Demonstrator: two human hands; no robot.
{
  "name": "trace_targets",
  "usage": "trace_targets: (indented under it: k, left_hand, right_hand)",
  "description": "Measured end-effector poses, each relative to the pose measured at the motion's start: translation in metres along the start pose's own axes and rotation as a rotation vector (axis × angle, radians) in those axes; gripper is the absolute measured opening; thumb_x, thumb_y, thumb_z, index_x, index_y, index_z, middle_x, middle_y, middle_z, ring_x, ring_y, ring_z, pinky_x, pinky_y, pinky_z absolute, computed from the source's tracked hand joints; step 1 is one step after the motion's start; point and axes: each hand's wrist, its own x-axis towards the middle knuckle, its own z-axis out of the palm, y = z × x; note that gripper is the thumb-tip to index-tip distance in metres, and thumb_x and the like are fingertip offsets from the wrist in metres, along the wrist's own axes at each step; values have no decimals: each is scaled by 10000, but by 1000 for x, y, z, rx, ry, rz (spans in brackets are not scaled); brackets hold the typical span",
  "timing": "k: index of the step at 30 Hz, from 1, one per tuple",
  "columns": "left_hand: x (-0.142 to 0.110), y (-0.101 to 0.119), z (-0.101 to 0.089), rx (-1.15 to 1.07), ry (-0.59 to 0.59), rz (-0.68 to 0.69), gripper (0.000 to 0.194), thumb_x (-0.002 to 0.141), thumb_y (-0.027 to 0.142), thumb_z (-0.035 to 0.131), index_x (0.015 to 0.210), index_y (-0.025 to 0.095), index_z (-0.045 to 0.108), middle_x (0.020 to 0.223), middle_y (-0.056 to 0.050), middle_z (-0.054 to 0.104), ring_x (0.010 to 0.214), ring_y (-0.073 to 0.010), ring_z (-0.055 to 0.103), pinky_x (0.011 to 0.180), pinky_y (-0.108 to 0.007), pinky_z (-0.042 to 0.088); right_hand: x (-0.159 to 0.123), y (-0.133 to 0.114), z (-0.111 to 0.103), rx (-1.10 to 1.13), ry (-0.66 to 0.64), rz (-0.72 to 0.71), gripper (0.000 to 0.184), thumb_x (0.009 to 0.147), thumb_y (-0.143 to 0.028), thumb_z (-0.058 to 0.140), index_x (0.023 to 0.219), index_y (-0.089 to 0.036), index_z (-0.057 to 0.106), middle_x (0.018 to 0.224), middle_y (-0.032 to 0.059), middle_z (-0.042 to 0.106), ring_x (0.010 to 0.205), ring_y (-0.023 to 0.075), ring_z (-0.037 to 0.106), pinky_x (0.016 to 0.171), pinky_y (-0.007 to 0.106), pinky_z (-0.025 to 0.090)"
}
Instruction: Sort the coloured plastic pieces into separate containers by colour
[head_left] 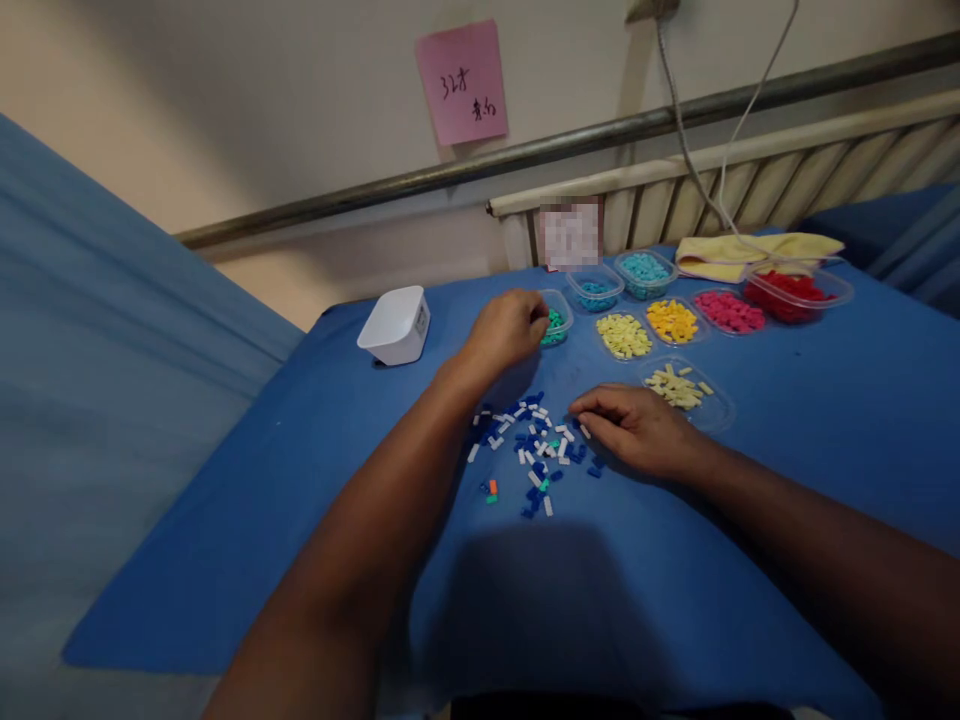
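Observation:
My left hand (pixel 510 325) is at the left rim of a clear tub of green bricks (pixel 555 328), its fingers curled down over it. The fingertips are partly hidden, and I cannot see what they hold. On the blue cloth below lies a loose pile of small white and dark blue toy bricks (pixel 536 440), with a few green ones mixed in. My right hand (pixel 634 425) rests at the pile's right edge, fingers drawn together close to a few bricks; anything between them is too small to tell. An orange brick (pixel 493 487) lies at the near left of the pile.
Behind my right hand stand clear tubs of pale yellow bricks (pixel 624 337), orange-yellow bricks (pixel 673 322), pink bricks (pixel 730 312), red bricks (pixel 791 293) and light blue bricks (pixel 645 268). A lid holds cream bricks (pixel 677 386). A white box (pixel 397 325) stands left; a yellow cloth (pixel 757 255) lies behind.

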Motion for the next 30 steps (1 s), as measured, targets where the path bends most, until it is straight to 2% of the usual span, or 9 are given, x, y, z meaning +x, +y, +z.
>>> trace_targets:
  k: [4,6,8,11,15,19,24,27,30]
  left_hand:
    - [-62,17,-21,-267,-281,115,129,974,228,668,1013,180,781,992,-25,785,893,-171,712,804,-274,501]
    - [-87,28,-22,-217,-417,192,165,992,200,640,1035,204,799,1024,-23,779,936,-170,715,825,-270,495]
    - [-103,39,-17,-51,-473,203,198,1009,191,607,1016,204,804,1049,-46,765,944,-190,714,791,-286,478]
    - [-111,49,-6,161,-492,177,265,1053,228,535,963,193,782,1042,-73,748,898,-219,710,697,-312,429]
    - [-110,55,-2,262,-523,190,284,1060,236,487,972,188,753,1051,-79,744,862,-236,703,640,-336,374]
    - [-112,55,-11,207,-495,193,198,1012,227,537,1043,179,726,1095,-86,745,911,-245,696,682,-337,410]
    - [-125,48,-36,-28,-484,85,116,946,215,620,1026,215,704,937,-16,737,782,-190,646,674,-312,415]
    - [-138,46,-41,-121,-538,205,210,964,144,581,1103,226,716,1046,-24,752,914,-192,687,793,-299,484]
    - [-147,45,-35,-111,-595,344,248,995,126,572,1146,225,742,1155,-65,737,1085,-225,695,933,-319,513]
  right_hand:
    - [0,-5,-2,-31,-72,-83,195,1021,-224,637,1108,-263,808,1048,40,809,953,215,760,856,358,576]
    - [-1,-6,-2,-41,-73,-100,196,1019,-211,632,1095,-263,805,1030,41,803,942,215,755,841,357,570]
    - [-2,-6,-2,-44,-61,-103,198,1022,-206,621,1080,-261,802,1003,42,797,926,216,752,826,355,566]
    - [-3,-5,-2,-36,-38,-92,199,1030,-208,608,1069,-253,798,985,45,788,910,213,744,811,351,563]
    - [-4,-4,-3,-27,-51,-86,188,1023,-211,618,1055,-254,798,960,41,785,897,214,737,799,352,558]
    - [-4,-5,-4,-31,-49,-96,189,1022,-214,613,1050,-247,797,932,39,777,869,208,729,779,349,553]
    - [-4,-7,-4,-39,-33,-88,187,1024,-224,618,1063,-245,799,951,35,789,865,197,736,780,333,552]
    - [-3,-7,-5,-54,-40,-85,181,1027,-225,622,1059,-241,799,966,34,796,876,197,741,790,332,554]
    - [-3,-5,-5,-63,-45,-86,177,1029,-224,623,1054,-244,797,977,33,800,897,201,745,808,336,559]
